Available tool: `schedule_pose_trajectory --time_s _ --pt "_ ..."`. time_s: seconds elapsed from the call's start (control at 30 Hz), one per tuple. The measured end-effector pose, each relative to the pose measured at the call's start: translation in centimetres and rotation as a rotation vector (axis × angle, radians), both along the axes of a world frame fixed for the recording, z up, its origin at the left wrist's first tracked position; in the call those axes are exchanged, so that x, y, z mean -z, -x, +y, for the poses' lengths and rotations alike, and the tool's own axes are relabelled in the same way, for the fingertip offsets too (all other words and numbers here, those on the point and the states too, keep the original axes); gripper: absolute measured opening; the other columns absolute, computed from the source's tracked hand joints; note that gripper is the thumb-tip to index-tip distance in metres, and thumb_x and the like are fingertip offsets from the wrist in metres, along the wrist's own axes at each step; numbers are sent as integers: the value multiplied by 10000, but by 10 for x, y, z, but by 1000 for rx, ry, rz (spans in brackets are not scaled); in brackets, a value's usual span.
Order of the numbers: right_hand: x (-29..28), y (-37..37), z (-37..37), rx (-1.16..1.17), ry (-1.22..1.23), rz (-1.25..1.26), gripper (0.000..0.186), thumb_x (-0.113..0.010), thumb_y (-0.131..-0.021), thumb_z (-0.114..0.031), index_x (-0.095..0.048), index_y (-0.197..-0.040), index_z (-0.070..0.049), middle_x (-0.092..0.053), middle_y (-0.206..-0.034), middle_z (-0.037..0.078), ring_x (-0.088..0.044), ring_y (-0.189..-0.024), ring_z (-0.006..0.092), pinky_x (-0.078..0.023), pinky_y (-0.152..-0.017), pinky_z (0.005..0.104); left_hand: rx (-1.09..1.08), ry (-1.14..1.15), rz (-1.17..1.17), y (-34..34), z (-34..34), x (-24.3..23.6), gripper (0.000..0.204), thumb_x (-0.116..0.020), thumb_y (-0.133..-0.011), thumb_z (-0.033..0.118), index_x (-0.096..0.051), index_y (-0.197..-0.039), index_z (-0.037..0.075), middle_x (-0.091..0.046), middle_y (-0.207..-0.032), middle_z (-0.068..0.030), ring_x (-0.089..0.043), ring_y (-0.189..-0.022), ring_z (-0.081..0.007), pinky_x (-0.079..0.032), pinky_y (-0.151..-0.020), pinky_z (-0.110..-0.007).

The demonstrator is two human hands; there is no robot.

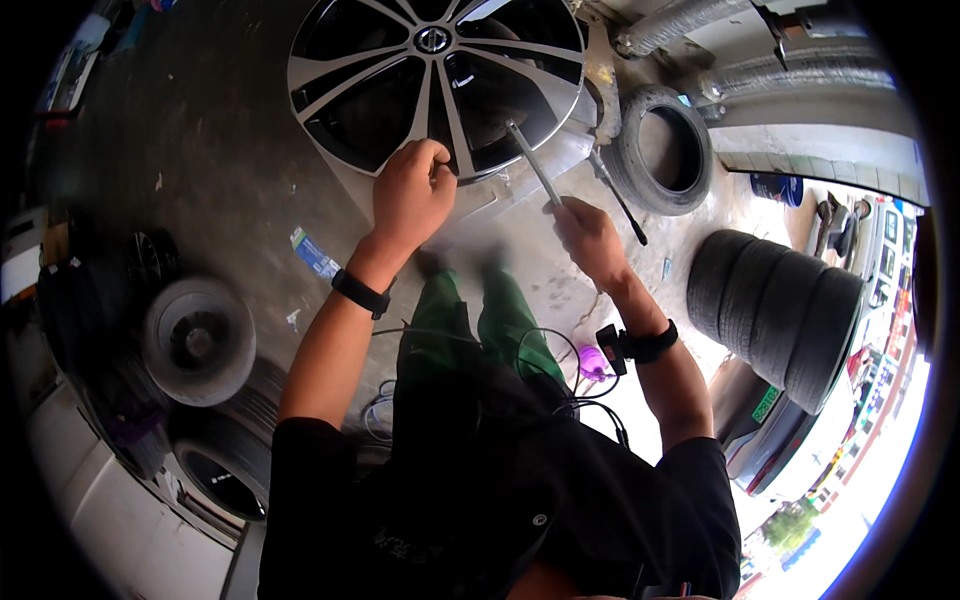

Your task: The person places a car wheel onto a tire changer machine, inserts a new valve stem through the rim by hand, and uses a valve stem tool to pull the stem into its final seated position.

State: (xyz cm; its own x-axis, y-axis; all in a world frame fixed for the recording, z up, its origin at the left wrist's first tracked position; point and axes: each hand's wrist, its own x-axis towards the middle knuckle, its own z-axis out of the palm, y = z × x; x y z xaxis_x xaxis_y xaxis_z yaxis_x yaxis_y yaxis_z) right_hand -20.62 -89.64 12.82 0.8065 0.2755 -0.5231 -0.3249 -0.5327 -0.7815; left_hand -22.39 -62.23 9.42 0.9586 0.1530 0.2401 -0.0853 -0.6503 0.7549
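Note:
A black-and-silver alloy wheel (352, 88) lies at the top centre on a metal support (566, 150). My left hand (410, 205) is at the wheel's lower edge, fingers curled closed; what they hold, if anything, is hidden. My right hand (588, 240) is closed around a silver metal bar (540, 170), whose far end overlaps the rim's right lower part. A darker bar with a black tip (628, 214) rests slanting at the right of the support.
A loose tyre (680, 192) stands right of the wheel. Stacked tyres (745, 310) and a car (800, 450) are lower right. More wheels and tyres (198, 345) crowd the left. Cables (580, 405) hang near my legs; a blue-white packet (310, 250) lies on the floor (230, 180).

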Motion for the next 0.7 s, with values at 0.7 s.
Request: schedule_pose_trajectory --time_s 0.7 --pt "18 -9 -5 -217 -353 144 319 -585 -985 -276 -632 -1073 27 -717 -878 128 -681 -871 249 -523 -831 375 -70 788 643 101 -159 -4 325 -680 -968 336 -557 -921 39 -400 -767 34 -391 -734 -87 -366 -661 -271"
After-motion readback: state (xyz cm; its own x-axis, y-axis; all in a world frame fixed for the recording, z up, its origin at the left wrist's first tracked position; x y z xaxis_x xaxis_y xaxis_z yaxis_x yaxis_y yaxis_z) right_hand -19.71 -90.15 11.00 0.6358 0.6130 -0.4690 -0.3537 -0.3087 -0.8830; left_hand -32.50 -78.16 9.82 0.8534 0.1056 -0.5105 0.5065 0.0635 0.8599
